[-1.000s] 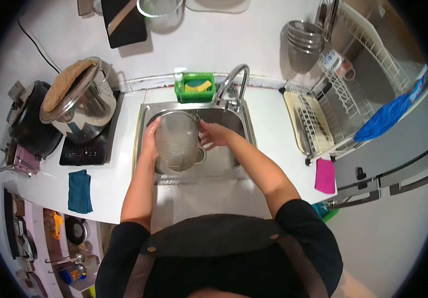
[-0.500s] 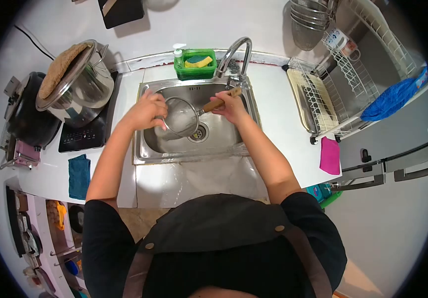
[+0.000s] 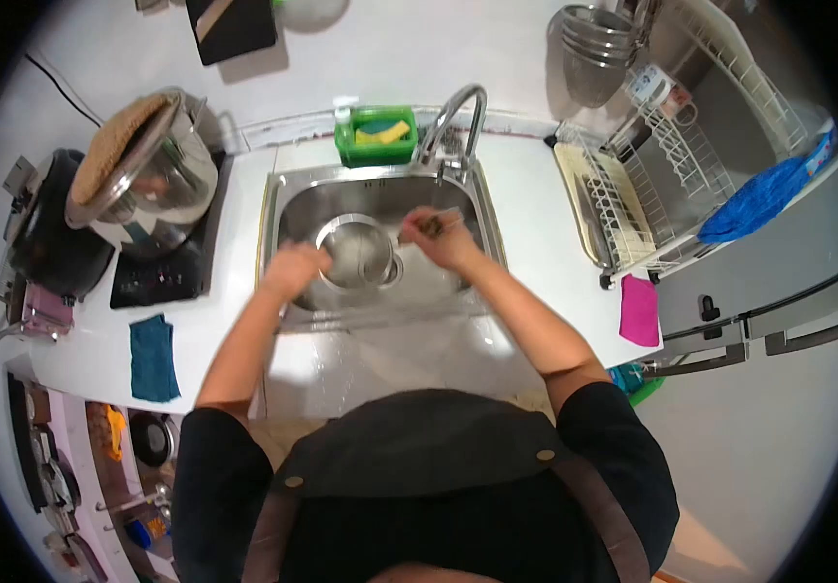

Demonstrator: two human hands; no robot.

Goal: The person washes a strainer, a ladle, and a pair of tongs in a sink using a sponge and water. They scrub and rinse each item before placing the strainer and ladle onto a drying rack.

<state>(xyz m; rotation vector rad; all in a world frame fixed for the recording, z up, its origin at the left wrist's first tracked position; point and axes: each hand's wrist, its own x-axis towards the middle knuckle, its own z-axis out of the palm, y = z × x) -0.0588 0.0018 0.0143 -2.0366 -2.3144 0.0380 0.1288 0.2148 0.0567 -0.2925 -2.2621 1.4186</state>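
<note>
A round mesh strainer (image 3: 354, 255) with a wooden handle is held over the steel sink (image 3: 307, 199), its bowl partly covering the drain. My right hand (image 3: 441, 238) is closed around the handle; only a bit of the wood shows. At the strainer's left rim is my left hand (image 3: 297, 271), its fingers curled against the edge and slightly smeared by motion. Behind the sink rises the curved faucet (image 3: 478, 117). Beside it, a green basket (image 3: 377, 153) holds a yellow and green sponge (image 3: 385, 133) and a pump bottle.
To the left, a large steel pot (image 3: 171, 199) stands on a black cooktop (image 3: 158, 280). A teal cloth (image 3: 153, 360) lies at the front counter edge. A wire dish rack (image 3: 623, 209) and a pink cloth (image 3: 639, 311) are at the right. Several strainers (image 3: 596, 58) hang on the wall.
The strainer has tipped so its rim faces up more. My left hand has shifted down and slightly left; my right hand has lowered and turned with the handle.
</note>
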